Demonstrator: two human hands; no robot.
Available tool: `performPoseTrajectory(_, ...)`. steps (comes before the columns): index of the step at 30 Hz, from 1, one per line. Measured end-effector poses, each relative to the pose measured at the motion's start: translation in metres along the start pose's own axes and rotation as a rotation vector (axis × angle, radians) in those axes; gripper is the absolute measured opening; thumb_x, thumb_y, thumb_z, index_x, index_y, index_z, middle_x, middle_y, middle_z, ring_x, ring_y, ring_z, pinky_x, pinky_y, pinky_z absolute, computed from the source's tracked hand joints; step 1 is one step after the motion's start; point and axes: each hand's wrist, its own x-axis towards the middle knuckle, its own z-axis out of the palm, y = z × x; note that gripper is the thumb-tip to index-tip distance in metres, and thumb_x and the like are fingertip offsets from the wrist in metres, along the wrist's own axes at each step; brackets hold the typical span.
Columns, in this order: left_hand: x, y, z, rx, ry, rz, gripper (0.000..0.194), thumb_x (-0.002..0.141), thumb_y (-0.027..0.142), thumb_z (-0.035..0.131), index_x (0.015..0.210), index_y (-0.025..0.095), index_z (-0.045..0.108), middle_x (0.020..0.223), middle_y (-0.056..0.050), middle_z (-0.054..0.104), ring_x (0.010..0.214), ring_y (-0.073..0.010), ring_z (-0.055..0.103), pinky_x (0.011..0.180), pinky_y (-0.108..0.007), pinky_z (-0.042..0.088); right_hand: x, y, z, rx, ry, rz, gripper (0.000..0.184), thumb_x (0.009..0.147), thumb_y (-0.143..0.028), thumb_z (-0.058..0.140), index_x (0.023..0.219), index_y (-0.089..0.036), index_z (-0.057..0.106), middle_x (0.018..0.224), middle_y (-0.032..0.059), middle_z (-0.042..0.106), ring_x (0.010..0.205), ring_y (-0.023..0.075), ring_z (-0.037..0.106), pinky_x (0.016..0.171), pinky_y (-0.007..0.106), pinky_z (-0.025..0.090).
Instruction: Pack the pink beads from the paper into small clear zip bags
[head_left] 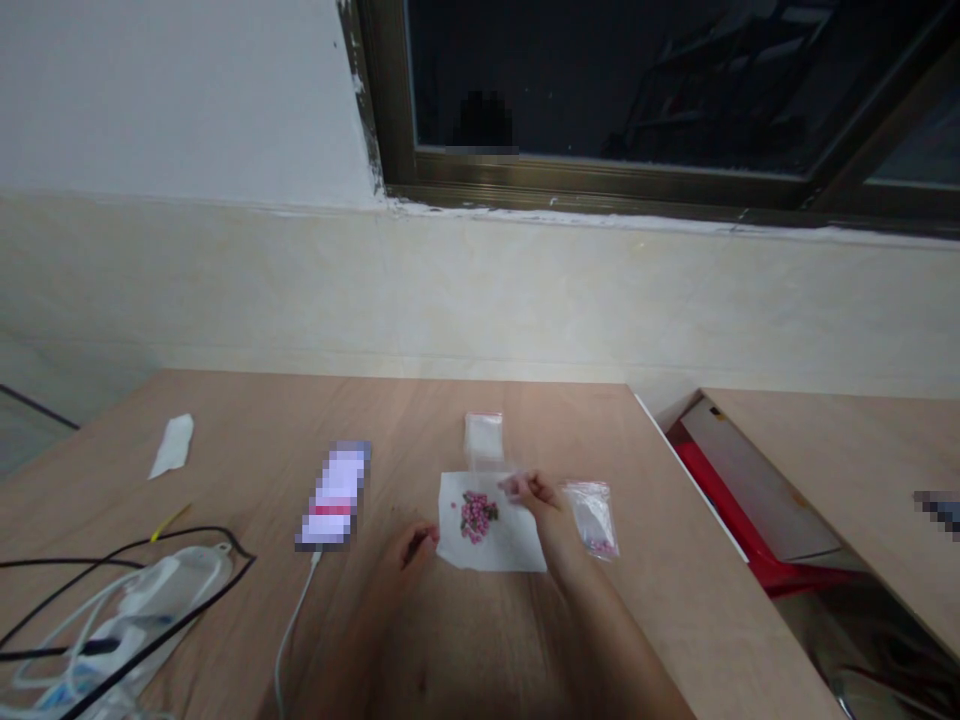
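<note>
A white paper sheet lies on the wooden table with a small heap of pink beads on it. My right hand hovers at the sheet's upper right corner, fingers pinched together on something too small to make out. My left hand rests curled at the sheet's left edge, fingertips close to the paper. A clear plastic bag lies just beyond the sheet. A second small bag with pink beads lies to the right of my right wrist.
A phone with a white cable lies left of the sheet. Black and white cables with a plastic bag fill the front left corner. A white scrap lies far left. A red object sits in the gap to the second table.
</note>
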Motion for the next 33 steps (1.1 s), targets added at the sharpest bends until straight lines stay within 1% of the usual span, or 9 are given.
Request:
performPoseTrajectory(3, 0.002, 0.018, -0.001, -0.089, -0.037, -0.050, 0.035, 0.074, 0.043, 0.045, 0.093, 0.017, 0.058, 0.091, -0.006, 0.064, 0.079, -0.0175, 0.058, 0.069, -0.027, 0.046, -0.021, 0.018, 0.003, 0.299, -0.118, 0.177, 0.035, 0.059, -0.052, 0.058, 0.061, -0.019, 0.047, 0.061, 0.0020, 0.055, 0.059, 0.0155, 0.053, 0.057, 0.029, 0.042)
performPoseTrajectory(6, 0.005, 0.035, 0.000, -0.085, -0.190, -0.009, 0.031, 0.074, 0.041, 0.047, 0.086, 0.016, 0.061, 0.082, -0.005, 0.065, 0.074, -0.0164, 0.058, 0.066, -0.025, 0.045, -0.033, 0.029, 0.005, 0.372, -0.138, 0.292, 0.037, 0.054, -0.053, 0.062, 0.063, -0.018, 0.050, 0.060, 0.0015, 0.055, 0.055, 0.0139, 0.051, 0.055, 0.028, 0.041)
performPoseTrajectory(9, 0.009, 0.042, 0.002, -0.098, -0.263, 0.042, 0.027, 0.074, 0.037, 0.049, 0.085, 0.016, 0.061, 0.080, -0.005, 0.065, 0.073, -0.0156, 0.058, 0.066, -0.025, 0.044, -0.036, 0.031, 0.004, 0.373, -0.121, 0.292, 0.036, 0.055, -0.051, 0.062, 0.064, -0.018, 0.052, 0.062, 0.0018, 0.056, 0.054, 0.0126, 0.050, 0.054, 0.026, 0.039)
performPoseTrajectory(13, 0.010, 0.039, 0.002, -0.064, -0.254, 0.084, 0.022, 0.072, 0.035, 0.051, 0.078, 0.016, 0.061, 0.074, -0.003, 0.063, 0.071, -0.0151, 0.057, 0.065, -0.024, 0.043, -0.034, 0.033, 0.003, 0.318, -0.111, 0.267, 0.034, 0.059, -0.050, 0.058, 0.062, -0.017, 0.051, 0.059, 0.0011, 0.053, 0.052, 0.0118, 0.047, 0.053, 0.026, 0.038)
performPoseTrajectory(16, 0.006, 0.042, -0.002, -0.006, -0.229, 0.080, 0.020, 0.071, 0.034, 0.052, 0.071, 0.016, 0.060, 0.067, -0.002, 0.061, 0.066, -0.0144, 0.056, 0.062, -0.024, 0.043, -0.036, 0.032, 0.005, 0.151, 0.045, 0.247, 0.031, 0.058, -0.044, 0.058, 0.069, -0.018, 0.049, 0.068, 0.0031, 0.054, 0.058, 0.0142, 0.048, 0.054, 0.027, 0.039)
performPoseTrajectory(19, -0.001, 0.051, -0.005, 0.072, -0.198, 0.049, 0.020, 0.070, 0.035, 0.052, 0.066, 0.016, 0.058, 0.063, 0.000, 0.060, 0.063, -0.0140, 0.054, 0.061, -0.025, 0.043, -0.043, 0.019, 0.009, -0.118, 0.257, 0.113, 0.026, 0.058, -0.035, 0.059, 0.074, -0.019, 0.046, 0.076, 0.0036, 0.052, 0.065, 0.0156, 0.048, 0.056, 0.028, 0.040)
performPoseTrajectory(22, -0.010, 0.060, -0.006, 0.139, -0.174, 0.060, 0.019, 0.070, 0.033, 0.052, 0.062, 0.017, 0.057, 0.062, 0.000, 0.059, 0.062, -0.0143, 0.054, 0.061, -0.025, 0.042, -0.053, -0.005, 0.019, -0.233, 0.069, -0.010, 0.013, 0.068, -0.031, 0.051, 0.071, -0.019, 0.047, 0.071, 0.0019, 0.052, 0.065, 0.0143, 0.047, 0.057, 0.025, 0.039)
performPoseTrajectory(26, -0.017, 0.066, -0.004, 0.182, -0.203, 0.108, 0.020, 0.072, 0.033, 0.051, 0.062, 0.017, 0.058, 0.062, 0.001, 0.060, 0.061, -0.0139, 0.053, 0.059, -0.024, 0.041, -0.062, -0.029, 0.034, -0.272, -0.222, 0.013, 0.011, 0.073, -0.026, 0.048, 0.066, -0.017, 0.050, 0.063, -0.0004, 0.052, 0.060, 0.0119, 0.047, 0.055, 0.022, 0.035)
performPoseTrajectory(33, -0.018, 0.068, -0.005, 0.234, -0.277, 0.163, 0.022, 0.074, 0.033, 0.047, 0.069, 0.018, 0.061, 0.067, 0.000, 0.061, 0.066, -0.0142, 0.053, 0.062, -0.024, 0.041, -0.058, -0.024, 0.037, -0.394, -0.255, 0.012, 0.014, 0.072, -0.017, 0.046, 0.062, -0.016, 0.054, 0.058, 0.0001, 0.054, 0.057, 0.0113, 0.047, 0.052, 0.021, 0.033)
